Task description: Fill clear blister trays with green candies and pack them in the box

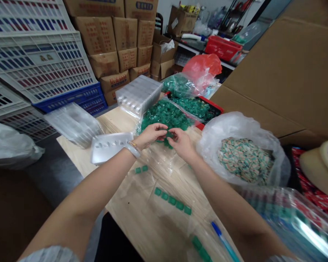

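Narrow pinch from left hand (150, 134) and right hand (182, 143), fingers (164, 128) on small strip of green cubes (168, 135), held between both hands. Position: above wooden table (177, 182), just in front of heap of green cubes in clear bag (164, 116). Nearer body, on table: row of green cubes (172, 200). Just beside left hand: clear plastic tray (110, 145). Right of right hand: white plastic bag of speckled pieces (243, 160).

Bright even light, soft shadows, warped edges, glare on plastic packaging (308, 229)
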`<state>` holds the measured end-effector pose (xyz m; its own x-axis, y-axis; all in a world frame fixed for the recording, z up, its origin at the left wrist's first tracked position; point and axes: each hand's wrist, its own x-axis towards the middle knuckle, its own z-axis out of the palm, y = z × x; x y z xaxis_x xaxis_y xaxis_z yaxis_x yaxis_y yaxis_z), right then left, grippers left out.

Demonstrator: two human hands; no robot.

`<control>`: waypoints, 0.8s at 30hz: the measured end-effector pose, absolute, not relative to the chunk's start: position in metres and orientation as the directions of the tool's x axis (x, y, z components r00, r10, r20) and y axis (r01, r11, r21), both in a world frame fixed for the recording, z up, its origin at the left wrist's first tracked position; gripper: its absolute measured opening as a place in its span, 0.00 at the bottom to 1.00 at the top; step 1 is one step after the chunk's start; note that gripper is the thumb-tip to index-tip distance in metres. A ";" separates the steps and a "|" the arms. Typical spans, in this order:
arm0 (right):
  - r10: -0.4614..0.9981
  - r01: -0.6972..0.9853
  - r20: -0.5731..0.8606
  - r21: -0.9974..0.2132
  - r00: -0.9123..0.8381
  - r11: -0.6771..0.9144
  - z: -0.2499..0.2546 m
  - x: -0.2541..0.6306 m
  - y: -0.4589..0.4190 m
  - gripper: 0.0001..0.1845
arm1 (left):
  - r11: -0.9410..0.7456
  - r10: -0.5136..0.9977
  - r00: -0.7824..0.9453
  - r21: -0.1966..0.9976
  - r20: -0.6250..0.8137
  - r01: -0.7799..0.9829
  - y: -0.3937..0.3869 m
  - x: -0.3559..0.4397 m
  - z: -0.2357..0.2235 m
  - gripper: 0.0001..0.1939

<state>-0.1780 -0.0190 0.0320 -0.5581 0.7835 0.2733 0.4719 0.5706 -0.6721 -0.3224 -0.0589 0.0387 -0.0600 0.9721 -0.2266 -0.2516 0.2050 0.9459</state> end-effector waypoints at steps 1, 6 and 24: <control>0.764 0.499 0.279 -0.620 -0.582 0.606 0.035 -0.177 -0.022 0.13 | 0.229 0.966 -0.053 0.930 -0.254 -0.287 -0.062 -0.322 0.041 0.10; 0.694 0.549 0.262 -0.454 -0.671 0.702 0.044 -0.179 -0.051 0.12 | 0.227 0.945 -0.108 0.855 -0.310 -0.465 -0.093 -0.318 0.050 0.06; 0.584 0.356 0.346 -0.536 -0.734 0.765 0.071 -0.199 -0.131 0.09 | 0.144 0.909 -0.255 0.822 -0.330 -0.552 -0.190 -0.326 0.063 0.04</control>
